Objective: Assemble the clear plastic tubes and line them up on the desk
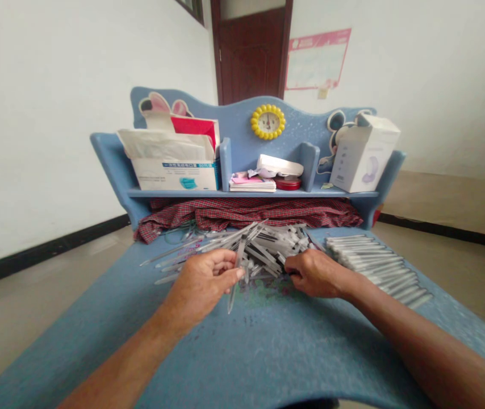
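My left hand (209, 277) pinches a slim, clear plastic pen barrel (233, 295) between thumb and fingers, tilted with its lower end toward me. Behind it lies a loose heap of similar clear and grey pen parts (263, 244), some with black pieces. At the heap's right edge, my right hand (313, 272) is closed with the fingertips curled in; what they hold is hidden. Several slim pens (374, 267) lie side by side in a neat row to the right of that hand. More slim clear pieces (170, 264) are spread left of the heap.
Across the back of the blue table (268, 352) stretches a folded red checked cloth (246, 213). Above it, a blue shelf (174, 193) carries a mask box (174, 170), papers (251, 184), a round red tin (288, 183) and a white box (366, 153).
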